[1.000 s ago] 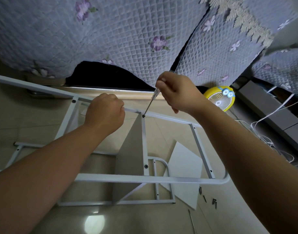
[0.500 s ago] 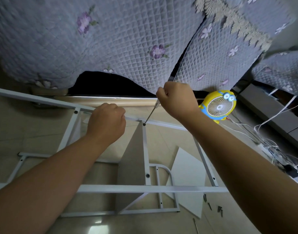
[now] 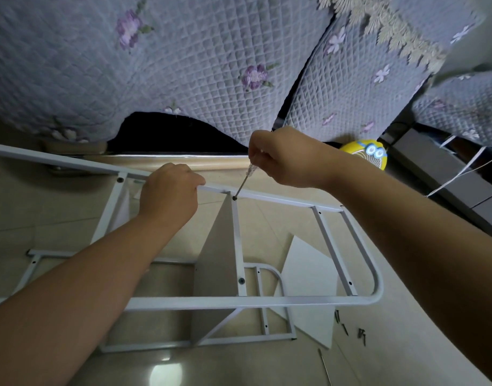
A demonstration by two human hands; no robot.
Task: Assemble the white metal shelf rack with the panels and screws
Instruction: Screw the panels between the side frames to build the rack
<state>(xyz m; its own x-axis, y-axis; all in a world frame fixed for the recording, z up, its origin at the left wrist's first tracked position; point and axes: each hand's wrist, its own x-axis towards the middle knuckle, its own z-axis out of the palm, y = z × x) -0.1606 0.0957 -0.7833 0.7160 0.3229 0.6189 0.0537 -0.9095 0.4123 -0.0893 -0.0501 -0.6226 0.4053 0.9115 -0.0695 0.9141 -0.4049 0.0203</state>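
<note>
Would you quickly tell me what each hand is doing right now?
Left hand: closed around the white metal frame rail.
Right hand: closed on the slim clear-handled screwdriver.

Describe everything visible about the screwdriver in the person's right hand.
The screwdriver is slim, with a clear, see-through plastic handle and a thin grey metal shaft. The right hand closes over the handle's top, so only its lower part shows. It tilts, handle up and to the right, tip down and to the left. The tip sits on a dark screw in the white frame's top rail, where the upright panel meets it. The tip's shape is too small to tell.
</note>
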